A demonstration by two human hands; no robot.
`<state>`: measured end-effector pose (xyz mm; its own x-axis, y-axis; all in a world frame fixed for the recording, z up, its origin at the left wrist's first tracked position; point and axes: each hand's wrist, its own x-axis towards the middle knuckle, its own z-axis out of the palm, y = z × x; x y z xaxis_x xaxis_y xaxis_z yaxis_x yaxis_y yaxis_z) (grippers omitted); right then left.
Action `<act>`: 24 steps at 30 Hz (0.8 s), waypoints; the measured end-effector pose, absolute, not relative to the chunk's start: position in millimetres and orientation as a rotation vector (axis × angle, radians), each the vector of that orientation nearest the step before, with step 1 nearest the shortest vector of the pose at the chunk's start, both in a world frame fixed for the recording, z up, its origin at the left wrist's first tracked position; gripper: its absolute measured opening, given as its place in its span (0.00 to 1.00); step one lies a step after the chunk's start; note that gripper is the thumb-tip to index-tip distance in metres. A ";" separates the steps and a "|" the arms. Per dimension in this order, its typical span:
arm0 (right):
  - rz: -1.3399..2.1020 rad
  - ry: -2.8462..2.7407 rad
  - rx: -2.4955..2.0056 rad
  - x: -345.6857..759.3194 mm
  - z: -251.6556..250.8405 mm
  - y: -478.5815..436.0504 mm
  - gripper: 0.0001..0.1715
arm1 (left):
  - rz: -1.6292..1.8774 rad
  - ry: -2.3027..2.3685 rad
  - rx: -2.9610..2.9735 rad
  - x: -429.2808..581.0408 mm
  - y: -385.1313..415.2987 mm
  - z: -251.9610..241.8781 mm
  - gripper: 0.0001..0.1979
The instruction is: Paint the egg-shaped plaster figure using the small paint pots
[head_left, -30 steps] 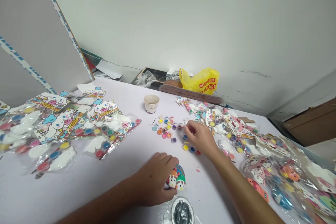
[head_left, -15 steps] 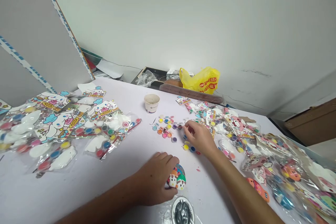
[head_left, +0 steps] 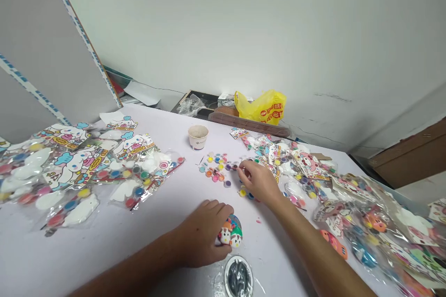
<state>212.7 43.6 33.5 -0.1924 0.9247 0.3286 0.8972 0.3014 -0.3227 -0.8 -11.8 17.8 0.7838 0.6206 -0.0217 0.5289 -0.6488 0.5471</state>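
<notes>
My left hand point(head_left: 205, 234) is wrapped round a painted figure point(head_left: 232, 232) with two small white-faced characters, one orange-topped and one green-topped, on a blue backing. It rests low over the table, partly hidden by my fingers. Farther out, my right hand point(head_left: 256, 178) is curled with thumb and forefinger close together, beside a cluster of small paint pots point(head_left: 216, 167) in many colours. What those fingertips hold, if anything, is hidden. Yellow and blue paint pots point(head_left: 243, 192) lie just under this hand. A round black-and-white disc point(head_left: 239, 277) in clear plastic sits nearest me.
A paper cup point(head_left: 198, 138) stands beyond the pots. Bagged kits with white figures and paints cover the left point(head_left: 78, 167) and right point(head_left: 310, 164) of the table point(head_left: 146, 236). A yellow plastic bag point(head_left: 261, 107) lies at the back, near the wall. Small pink bits point(head_left: 258, 220) lie about.
The whole view has shifted slightly, so things sit a little farther left. Both hands keep nearly the same places and grips relative to the table.
</notes>
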 end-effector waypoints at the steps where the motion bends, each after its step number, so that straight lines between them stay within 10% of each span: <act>1: 0.081 -2.121 -1.606 213.2 34.7 40.5 0.12 | 0.229 0.851 2.428 -0.8 -11.8 17.3 0.21; 24: 0.797 -1.470 -1.505 214.9 3.1 -86.5 0.21 | 0.257 0.828 2.260 0.1 -13.8 16.1 0.21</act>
<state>214.9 -86.5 3.1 0.1007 0.9873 0.1229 0.4362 0.0672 -0.8973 0.1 -13.8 16.1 0.7753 0.6295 -0.0522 0.4892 -0.5461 0.6800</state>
